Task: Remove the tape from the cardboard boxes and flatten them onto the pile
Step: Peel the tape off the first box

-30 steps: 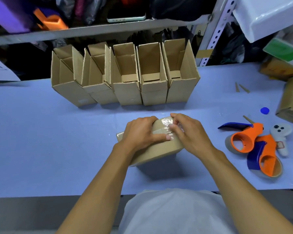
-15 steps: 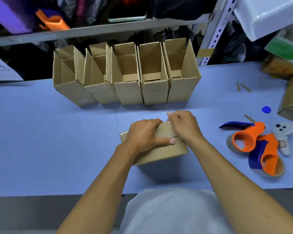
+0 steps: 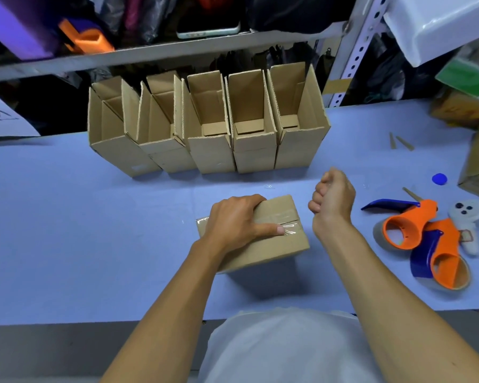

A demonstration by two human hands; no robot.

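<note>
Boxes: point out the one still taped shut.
The box under the left hand, nearest the person; the five boxes behind stand open.

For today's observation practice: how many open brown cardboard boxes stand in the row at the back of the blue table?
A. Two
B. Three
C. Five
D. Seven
C: five open brown cardboard boxes stand side by side at the back of the blue table, beyond the taped box under the left hand.
</note>
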